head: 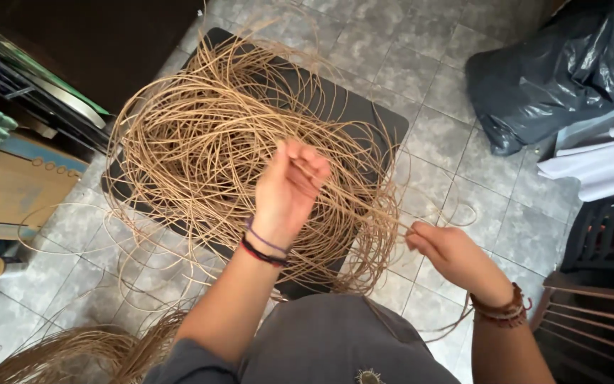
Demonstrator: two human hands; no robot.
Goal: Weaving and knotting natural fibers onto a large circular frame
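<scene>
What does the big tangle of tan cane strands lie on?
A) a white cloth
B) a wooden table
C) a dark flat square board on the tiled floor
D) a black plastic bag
C: the tangle of cane strands rests on a dark board whose rounded corners show on the grey tiled floor.

The left hand (289, 186) pinches strands above a tangled rattan coil (207, 142) lying on a dark stool (364, 114); the right hand (449, 254) grips a strand past its right edge.

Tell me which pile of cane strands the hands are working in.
The big tangle on the dark mat; both hands grip its strands. The other bundle lies untouched, lower left.
</scene>
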